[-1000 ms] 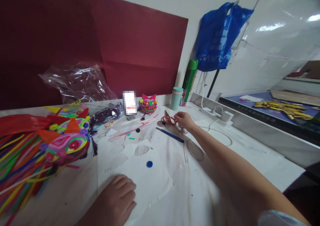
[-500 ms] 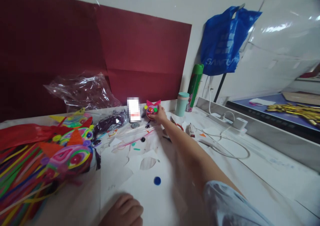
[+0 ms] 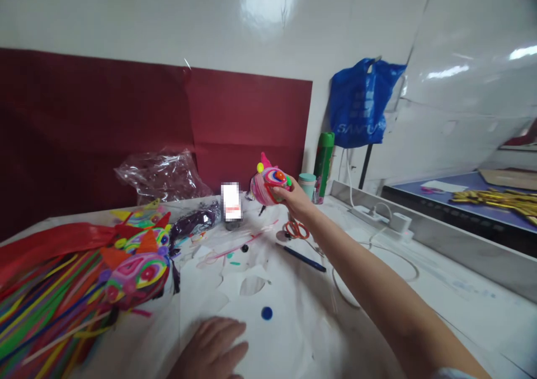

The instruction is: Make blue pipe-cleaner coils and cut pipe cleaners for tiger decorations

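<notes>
Rounded pink animal-head figure (image 3: 264,191), streaked surface, pointed pink ear (image 3: 264,159), ringed orange eye (image 3: 279,175), small yellow ball (image 3: 260,167); above white desk (image 3: 453,306), grasped by right hand (image 3: 298,200). Left hand (image 3: 213,348) released, fingers loosely spread, near flat round blue disc (image 3: 267,313). Beyond: crumpled clear plastic film (image 3: 165,176), smooth maroon sheet (image 3: 251,116).

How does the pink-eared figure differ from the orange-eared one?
The pink-eared figure is in the right hand; the orange-eared figure rests on the table. The pink-eared figure shows a yellow ball by its ear; the orange-eared figure has purple ones. Both have ringed, colourful eyes.
</notes>
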`<move>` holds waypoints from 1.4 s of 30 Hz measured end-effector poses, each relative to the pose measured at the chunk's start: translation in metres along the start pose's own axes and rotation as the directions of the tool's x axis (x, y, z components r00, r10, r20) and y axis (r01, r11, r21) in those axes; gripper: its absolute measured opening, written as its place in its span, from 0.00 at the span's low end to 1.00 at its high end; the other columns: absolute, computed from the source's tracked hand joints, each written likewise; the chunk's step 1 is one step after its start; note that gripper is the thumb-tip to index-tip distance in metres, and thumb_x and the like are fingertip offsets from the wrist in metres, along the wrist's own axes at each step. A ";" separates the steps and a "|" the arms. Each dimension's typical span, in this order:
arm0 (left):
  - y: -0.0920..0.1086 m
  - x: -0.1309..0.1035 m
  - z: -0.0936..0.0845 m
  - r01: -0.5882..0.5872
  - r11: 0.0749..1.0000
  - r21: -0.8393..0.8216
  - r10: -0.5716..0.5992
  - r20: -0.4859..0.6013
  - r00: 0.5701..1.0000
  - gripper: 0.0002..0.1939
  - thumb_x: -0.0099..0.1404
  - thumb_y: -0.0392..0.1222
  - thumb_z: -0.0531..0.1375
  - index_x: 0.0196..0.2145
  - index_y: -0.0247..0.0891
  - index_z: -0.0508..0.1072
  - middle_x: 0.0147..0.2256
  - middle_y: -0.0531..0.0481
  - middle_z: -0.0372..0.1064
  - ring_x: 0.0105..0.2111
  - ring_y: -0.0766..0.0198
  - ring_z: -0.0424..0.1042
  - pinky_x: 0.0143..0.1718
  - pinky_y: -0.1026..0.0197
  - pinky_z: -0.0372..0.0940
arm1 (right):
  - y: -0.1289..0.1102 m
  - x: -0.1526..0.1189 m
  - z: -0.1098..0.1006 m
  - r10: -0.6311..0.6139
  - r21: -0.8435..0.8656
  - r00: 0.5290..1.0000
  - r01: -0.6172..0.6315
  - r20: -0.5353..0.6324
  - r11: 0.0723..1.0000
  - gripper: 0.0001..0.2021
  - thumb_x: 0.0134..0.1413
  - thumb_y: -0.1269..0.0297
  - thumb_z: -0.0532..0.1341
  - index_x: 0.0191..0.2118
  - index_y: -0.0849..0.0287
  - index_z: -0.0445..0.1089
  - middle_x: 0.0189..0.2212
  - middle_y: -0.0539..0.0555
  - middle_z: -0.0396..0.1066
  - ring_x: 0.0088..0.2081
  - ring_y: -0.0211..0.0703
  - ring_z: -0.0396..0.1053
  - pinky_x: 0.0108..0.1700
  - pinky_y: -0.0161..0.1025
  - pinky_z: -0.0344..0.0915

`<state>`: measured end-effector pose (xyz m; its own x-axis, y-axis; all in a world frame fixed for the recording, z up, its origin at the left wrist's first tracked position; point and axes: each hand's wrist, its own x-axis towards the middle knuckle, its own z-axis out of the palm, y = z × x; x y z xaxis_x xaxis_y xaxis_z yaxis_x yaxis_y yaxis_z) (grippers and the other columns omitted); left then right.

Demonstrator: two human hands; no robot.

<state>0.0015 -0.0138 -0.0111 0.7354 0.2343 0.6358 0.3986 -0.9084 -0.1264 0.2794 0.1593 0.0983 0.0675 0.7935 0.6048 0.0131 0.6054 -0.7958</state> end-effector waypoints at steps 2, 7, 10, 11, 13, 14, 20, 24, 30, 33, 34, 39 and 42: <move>-0.003 0.005 -0.018 0.122 0.992 0.037 -0.118 -0.089 0.989 0.16 0.58 0.37 0.57 0.45 0.41 0.67 0.45 0.45 0.71 0.45 0.59 0.69 0.45 0.61 0.65 | -0.030 -0.019 0.003 -0.074 0.069 0.997 0.073 0.020 0.995 0.31 0.37 0.59 0.68 0.50 0.55 0.60 0.44 0.53 0.69 0.44 0.46 0.68 0.47 0.44 0.64; -0.011 0.028 -0.059 0.443 0.892 -0.091 -0.451 -0.254 0.856 0.22 0.55 0.41 0.60 0.49 0.43 0.66 0.47 0.45 0.68 0.48 0.54 0.67 0.48 0.53 0.63 | -0.083 -0.065 0.021 -0.185 0.046 0.977 0.181 0.103 0.982 0.40 0.32 0.64 0.71 0.55 0.53 0.56 0.48 0.53 0.65 0.49 0.49 0.65 0.52 0.46 0.60; -0.018 0.052 -0.077 0.554 0.776 -0.301 -0.626 -0.267 0.732 0.20 0.53 0.42 0.62 0.45 0.43 0.70 0.47 0.46 0.68 0.49 0.52 0.66 0.50 0.51 0.61 | -0.098 -0.085 0.035 -0.210 -0.033 0.968 0.216 0.135 0.976 0.42 0.33 0.64 0.71 0.57 0.52 0.54 0.50 0.55 0.63 0.50 0.51 0.63 0.53 0.48 0.60; -0.021 0.060 -0.081 0.588 0.709 -0.389 -0.697 -0.257 0.669 0.19 0.54 0.43 0.62 0.45 0.42 0.70 0.46 0.46 0.69 0.48 0.52 0.66 0.50 0.51 0.60 | -0.101 -0.089 0.040 -0.224 -0.071 0.966 0.234 0.133 0.970 0.42 0.33 0.63 0.71 0.57 0.52 0.53 0.51 0.55 0.62 0.51 0.51 0.62 0.54 0.48 0.59; -0.027 0.075 -0.089 0.576 0.596 -0.560 -0.778 -0.225 0.587 0.18 0.55 0.43 0.61 0.44 0.40 0.70 0.44 0.45 0.70 0.45 0.53 0.68 0.49 0.50 0.61 | -0.104 -0.096 0.052 -0.266 -0.157 0.958 0.281 0.111 0.947 0.43 0.32 0.62 0.71 0.57 0.53 0.54 0.52 0.56 0.60 0.53 0.53 0.60 0.55 0.50 0.57; -0.030 0.082 -0.092 0.527 0.571 -0.630 -0.785 -0.230 0.575 0.20 0.54 0.44 0.62 0.45 0.40 0.69 0.45 0.45 0.69 0.47 0.53 0.67 0.50 0.50 0.60 | -0.106 -0.098 0.058 -0.294 -0.195 0.951 0.308 0.099 0.931 0.43 0.32 0.61 0.71 0.57 0.52 0.54 0.52 0.57 0.58 0.53 0.54 0.59 0.55 0.50 0.57; -0.036 0.091 -0.089 0.252 0.315 -0.915 -0.681 -0.033 0.732 0.26 0.52 0.41 0.65 0.49 0.41 0.64 0.49 0.46 0.66 0.53 0.53 0.62 0.54 0.52 0.56 | -0.103 -0.112 0.098 -0.444 -0.330 0.892 0.445 0.083 0.832 0.43 0.33 0.59 0.70 0.58 0.52 0.52 0.52 0.59 0.55 0.54 0.55 0.55 0.56 0.51 0.54; -0.045 0.076 -0.073 0.224 0.207 -0.952 -0.743 -0.004 0.669 0.28 0.48 0.36 0.67 0.47 0.41 0.65 0.47 0.48 0.68 0.50 0.55 0.65 0.53 0.53 0.58 | -0.091 -0.122 0.112 -0.447 -0.293 0.878 0.479 0.172 0.828 0.45 0.35 0.63 0.69 0.60 0.52 0.47 0.56 0.60 0.50 0.58 0.56 0.49 0.59 0.53 0.49; -0.071 0.051 -0.071 0.095 0.039 -0.995 -0.768 0.031 0.640 0.26 0.48 0.40 0.67 0.45 0.40 0.66 0.43 0.47 0.72 0.46 0.53 0.69 0.51 0.52 0.62 | -0.080 -0.116 0.104 -0.186 0.164 0.957 0.151 0.225 0.975 0.38 0.43 0.60 0.66 0.60 0.49 0.48 0.55 0.59 0.57 0.54 0.50 0.59 0.52 0.49 0.60; -0.075 0.044 -0.075 0.053 0.018 -0.998 -0.761 0.020 0.649 0.27 0.47 0.43 0.67 0.46 0.42 0.67 0.44 0.47 0.72 0.47 0.52 0.69 0.50 0.53 0.62 | -0.078 -0.110 0.099 -0.004 0.257 0.983 -0.045 0.184 0.965 0.23 0.45 0.57 0.64 0.49 0.55 0.64 0.48 0.59 0.66 0.50 0.50 0.64 0.50 0.49 0.61; -0.075 0.044 -0.076 0.049 0.017 -0.999 -0.757 0.019 0.653 0.28 0.47 0.44 0.67 0.47 0.42 0.67 0.44 0.47 0.72 0.47 0.52 0.69 0.50 0.52 0.62 | -0.078 -0.109 0.098 0.020 0.267 0.976 -0.079 0.218 0.960 0.20 0.45 0.57 0.64 0.45 0.56 0.67 0.46 0.58 0.68 0.49 0.50 0.65 0.51 0.49 0.60; -0.068 0.049 -0.072 0.101 0.029 -0.994 -0.732 0.048 0.680 0.32 0.47 0.46 0.68 0.50 0.42 0.66 0.46 0.46 0.71 0.49 0.50 0.67 0.52 0.51 0.60 | -0.080 -0.110 0.094 -0.088 0.342 0.877 -0.090 0.472 0.935 0.20 0.45 0.58 0.65 0.46 0.56 0.68 0.43 0.53 0.71 0.47 0.48 0.67 0.52 0.47 0.61; -0.065 0.053 -0.067 0.114 0.052 -0.992 -0.725 0.041 0.687 0.32 0.48 0.49 0.67 0.50 0.42 0.66 0.46 0.45 0.71 0.50 0.50 0.66 0.53 0.51 0.58 | -0.076 -0.109 0.093 -0.069 0.351 0.911 -0.086 0.407 0.933 0.19 0.45 0.58 0.65 0.44 0.57 0.69 0.42 0.54 0.72 0.46 0.48 0.68 0.51 0.46 0.61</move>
<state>-0.0222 0.0345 0.0815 0.2384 0.8341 0.4974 -0.4390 -0.3643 0.8213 0.1784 0.0325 0.0961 -0.3458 0.7058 0.6182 -0.3434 0.5179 -0.7835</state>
